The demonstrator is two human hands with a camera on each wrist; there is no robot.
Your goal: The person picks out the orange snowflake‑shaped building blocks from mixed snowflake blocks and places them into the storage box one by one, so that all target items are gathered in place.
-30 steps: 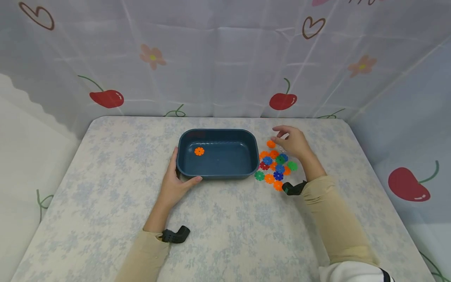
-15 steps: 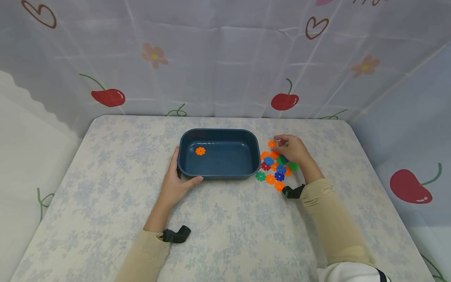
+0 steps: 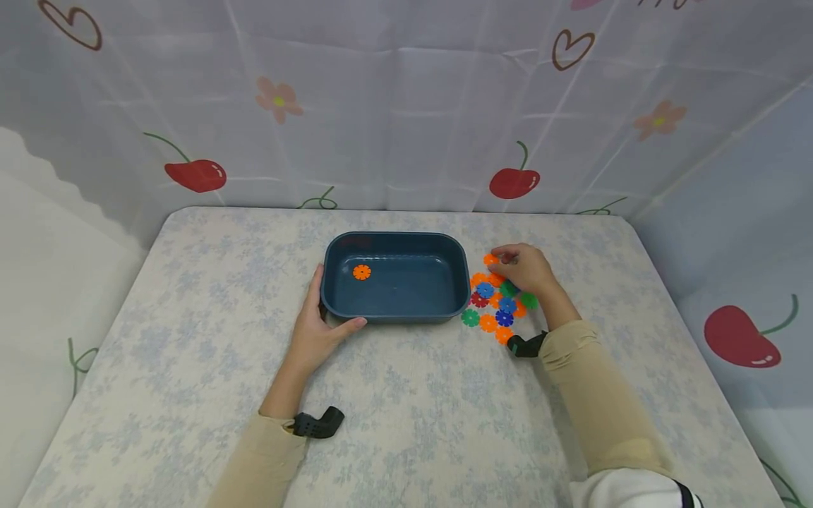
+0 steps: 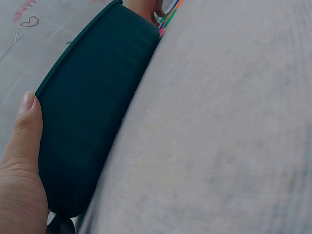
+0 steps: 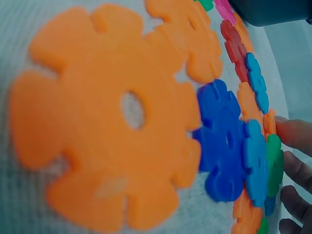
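Note:
A dark blue plastic bin (image 3: 394, 316) stands in the middle of the table. My left hand (image 3: 311, 339) holds its near left corner, fingers along the end wall and thumb on the front wall; the left wrist view shows the thumb (image 4: 25, 131) against that wall. One orange snowflake-shaped disc (image 3: 361, 272) lies inside the bin. My right hand (image 3: 528, 270) reaches down over the far part of a loose pile of coloured discs (image 3: 485, 290) right of the bin. Its thumb and forefinger tips are apart. In the right wrist view, fingers (image 5: 300, 170) touch or nearly touch a green disc (image 5: 274, 163).
The pile holds several orange, blue, green and red discs, some overlapping, close to the bin's right wall. The pale patterned table (image 3: 406, 423) carries everything. A printed curtain (image 3: 394, 127) hangs right behind its far edge.
My right hand has lowered slightly onto the far discs, covering a whitish one seen earlier. Over the last half second it barely moves. The left hand and bin stay put.

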